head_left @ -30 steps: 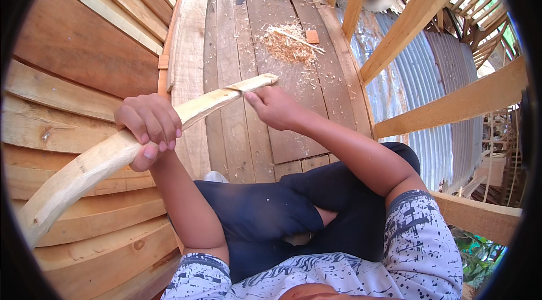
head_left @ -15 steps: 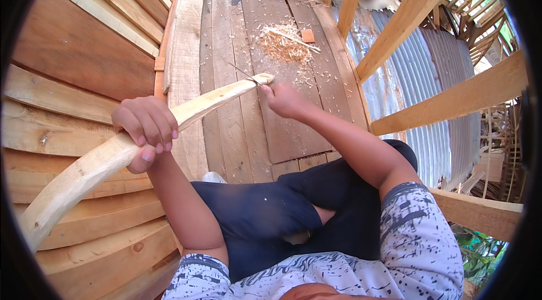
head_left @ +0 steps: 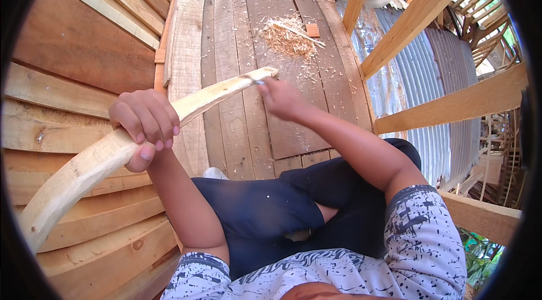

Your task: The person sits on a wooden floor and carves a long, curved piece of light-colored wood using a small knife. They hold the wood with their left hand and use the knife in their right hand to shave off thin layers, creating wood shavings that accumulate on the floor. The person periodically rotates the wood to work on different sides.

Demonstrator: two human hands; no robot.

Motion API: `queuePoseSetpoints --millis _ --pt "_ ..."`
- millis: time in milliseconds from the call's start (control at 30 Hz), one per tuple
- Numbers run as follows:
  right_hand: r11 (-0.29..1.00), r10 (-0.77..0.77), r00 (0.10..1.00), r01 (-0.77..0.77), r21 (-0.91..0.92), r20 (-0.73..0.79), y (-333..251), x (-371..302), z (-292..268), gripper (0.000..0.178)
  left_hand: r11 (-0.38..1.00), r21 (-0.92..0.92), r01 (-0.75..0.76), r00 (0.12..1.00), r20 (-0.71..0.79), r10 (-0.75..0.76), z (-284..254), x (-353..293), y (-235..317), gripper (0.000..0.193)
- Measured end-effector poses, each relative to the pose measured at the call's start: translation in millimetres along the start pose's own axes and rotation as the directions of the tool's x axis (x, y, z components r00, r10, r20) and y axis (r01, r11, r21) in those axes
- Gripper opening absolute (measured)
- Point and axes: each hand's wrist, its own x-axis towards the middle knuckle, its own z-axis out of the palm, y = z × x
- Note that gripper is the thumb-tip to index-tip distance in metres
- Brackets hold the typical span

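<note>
We observe a curved, pale wooden pole (head_left: pixel 84 170) running diagonally from the lower left of the frame to a narrow tip just above the centre. We find both hands engaged with the work. The left hand (head_left: pixel 145 125), left of centre, is wrapped over the pole, its fingers closed around the upper side and the thumb below. The right hand (head_left: pixel 282 98), near the centre, is closed in a fist just beside the tip; we see a blurred tool (head_left: pixel 258 81) protruding from it against the pole, mostly hidden, so we cannot tell its full shape. Both forearms rise from the lower part of the frame, out of the sleeves of a white and dark patterned shirt (head_left: pixel 423 238). We note dark trousers (head_left: pixel 259 204) at lower centre, legs folded on the plank floor (head_left: pixel 293 136). At upper centre we record a heap of wood shavings (head_left: pixel 285 43) with 1 thin pale stick (head_left: pixel 299 34) lying across it and 1 orange-brown square block (head_left: pixel 312 30) just beside it. A wall of overlapping boards (head_left: pixel 73 46) fills the left side. At right, 1 slanting beam (head_left: pixel 457 99) passes in front of corrugated metal sheets (head_left: pixel 420 97); greenery (head_left: pixel 480 255) shows at lower right.
</note>
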Motion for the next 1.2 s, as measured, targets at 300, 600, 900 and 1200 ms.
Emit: queuePoseSetpoints --millis 300,600,900,1200 --pt "0.988 -0.087 0.986 0.104 0.117 -0.142 -1 -3 6 0.041 0.997 0.046 -0.060 0.993 -0.103 0.064 5 0 -8 0.018" --pt "0.989 0.026 1.000 -0.024 0.146 -0.007 -18 -2 -14 0.050 0.959 0.284 -0.018 0.875 -0.460 0.152 46 3 -4 0.007" --pt "0.985 0.043 0.999 -0.044 0.166 0.008 -4 6 -11 0.050 0.959 0.283 -0.005 0.803 -0.570 0.173 46 3 -9 0.006" --pt "0.992 -0.033 0.999 0.035 0.118 -0.016 -20 -6 -11 0.048 0.960 0.281 -0.011 0.832 -0.530 0.165 45 1 -7 0.006"
